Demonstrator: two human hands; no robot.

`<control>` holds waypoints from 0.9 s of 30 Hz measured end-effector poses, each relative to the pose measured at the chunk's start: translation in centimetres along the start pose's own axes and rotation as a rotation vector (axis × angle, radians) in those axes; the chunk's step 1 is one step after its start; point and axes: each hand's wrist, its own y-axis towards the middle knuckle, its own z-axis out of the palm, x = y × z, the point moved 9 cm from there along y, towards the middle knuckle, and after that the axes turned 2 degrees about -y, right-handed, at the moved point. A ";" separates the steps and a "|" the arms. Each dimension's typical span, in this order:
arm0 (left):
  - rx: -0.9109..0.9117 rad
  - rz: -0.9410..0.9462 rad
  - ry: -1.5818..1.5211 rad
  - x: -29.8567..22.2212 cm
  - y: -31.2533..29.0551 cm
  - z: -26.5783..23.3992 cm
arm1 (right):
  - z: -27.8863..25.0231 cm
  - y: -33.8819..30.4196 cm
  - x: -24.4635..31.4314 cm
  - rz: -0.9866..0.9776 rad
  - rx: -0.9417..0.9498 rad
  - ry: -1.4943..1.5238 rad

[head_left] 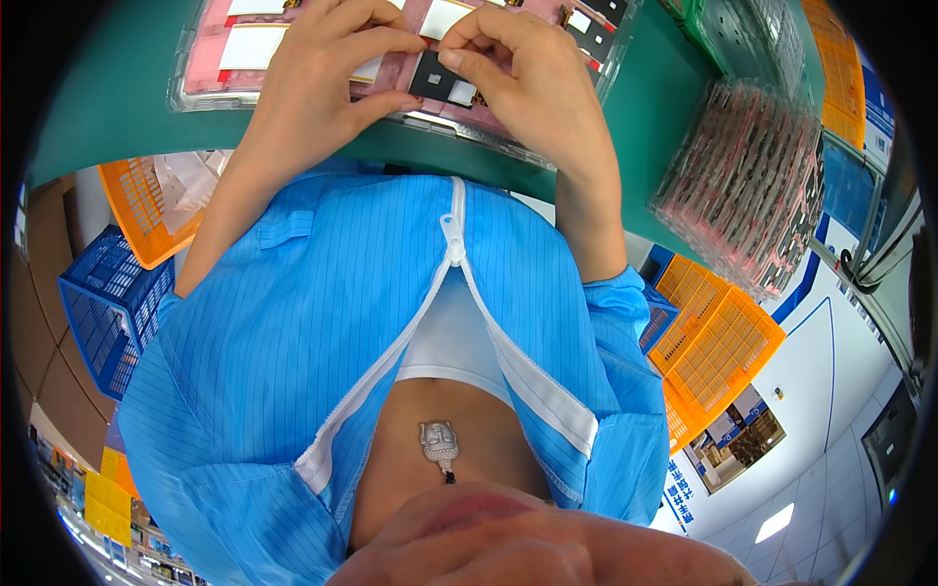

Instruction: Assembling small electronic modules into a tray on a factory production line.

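Black flat piece [445, 83] at twelve o'clock
The left hand [327, 78] spans its nine-o'clock side, thumb and forefinger wide; the right hand [542, 88] pinches narrowly at its twelve-o'clock edge, contents unclear. Beneath lies a pink tray [200, 80]; tray stack [743, 186] at two o'clock.

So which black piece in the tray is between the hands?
The black piece near the front edge of the tray, between the left hand and right hand. The other visible black pieces lie at the tray's right end, past the right hand.
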 end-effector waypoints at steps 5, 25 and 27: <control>0.004 -0.004 -0.004 0.1 0.0 0.1 | 1.2 -0.2 -2.4 0.404 0.196 0.037; -0.034 -0.006 -0.036 -0.4 0.1 -0.1 | 1.6 -1.4 -1.0 0.171 0.045 -0.402; -0.027 0.013 -0.009 -0.5 0.0 -0.2 | 1.7 -1.5 -0.8 0.165 0.029 -0.425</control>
